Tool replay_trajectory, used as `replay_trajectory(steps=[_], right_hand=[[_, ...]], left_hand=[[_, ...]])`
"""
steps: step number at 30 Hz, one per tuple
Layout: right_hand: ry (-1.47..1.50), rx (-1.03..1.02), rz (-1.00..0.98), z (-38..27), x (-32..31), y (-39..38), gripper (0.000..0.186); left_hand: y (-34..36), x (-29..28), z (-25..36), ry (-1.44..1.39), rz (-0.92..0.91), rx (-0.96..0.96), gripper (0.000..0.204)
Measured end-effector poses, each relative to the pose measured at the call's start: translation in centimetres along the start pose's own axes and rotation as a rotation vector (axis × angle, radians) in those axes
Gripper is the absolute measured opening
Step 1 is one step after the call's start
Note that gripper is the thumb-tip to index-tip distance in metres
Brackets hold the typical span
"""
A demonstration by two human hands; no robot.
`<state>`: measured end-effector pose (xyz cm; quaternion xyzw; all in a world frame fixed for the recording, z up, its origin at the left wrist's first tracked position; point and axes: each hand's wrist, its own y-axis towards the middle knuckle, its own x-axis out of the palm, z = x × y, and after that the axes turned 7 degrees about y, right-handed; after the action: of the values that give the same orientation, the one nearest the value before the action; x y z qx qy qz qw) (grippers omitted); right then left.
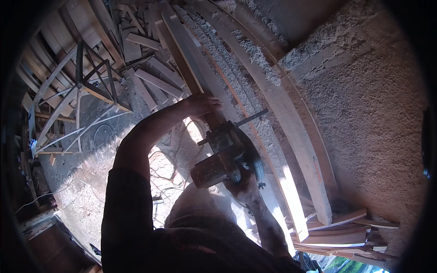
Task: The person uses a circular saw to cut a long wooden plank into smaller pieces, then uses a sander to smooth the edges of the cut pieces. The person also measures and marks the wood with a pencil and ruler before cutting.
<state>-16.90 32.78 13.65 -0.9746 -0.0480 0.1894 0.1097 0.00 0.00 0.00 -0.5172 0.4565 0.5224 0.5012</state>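
A dark circular saw (227,154) sits on a long wooden plank (182,54), its round guard on the right and its motor housing on the left. A thin metal bar (251,117) sticks out from the saw's front to the right. My right hand (243,185) is wrapped round the saw's rear handle, its fingers partly in shadow. Ahead of the saw, my left hand (202,105) grips the plank from its left side, with fingers over the top; its thumb is hidden. The blade and the cut cannot be seen.
Long boards (291,109) strewn with shavings run along the right, beside a sawdust-covered surface (364,118). Offcuts (157,82) lie in a pile at the far left. A wooden frame (79,86) stands left. Cords (161,175) trail over the floor. More planks (337,234) are stacked near right.
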Motion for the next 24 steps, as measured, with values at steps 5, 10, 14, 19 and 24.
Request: replay_trajectory(steps=[5,10,14,19,24], right_hand=[[0.052,-0.069,0.037,-0.8,0.9,2.3,0.065],[-0.016,-0.065,0.036,-0.5,1.0,3.7,0.066],[0.048,-0.063,0.05,-1.0,1.1,5.1,0.066],[0.026,-0.041,0.026,-1.5,1.1,7.0,0.065],[0.111,0.02,-0.02,-2.5,1.2,9.0,0.065]], left_hand=[[-1.0,0.6,-2.4,0.07,0.083,0.018,0.094],[-1.1,-0.5,-3.6,-0.031,0.052,0.008,0.092],[-1.1,-1.2,-4.6,-0.066,0.029,-0.02,0.091],[-1.6,-1.3,-6.3,-0.029,0.007,-0.05,0.09],[-2.2,-0.9,-8.6,-0.011,-0.008,-0.043,0.09]])
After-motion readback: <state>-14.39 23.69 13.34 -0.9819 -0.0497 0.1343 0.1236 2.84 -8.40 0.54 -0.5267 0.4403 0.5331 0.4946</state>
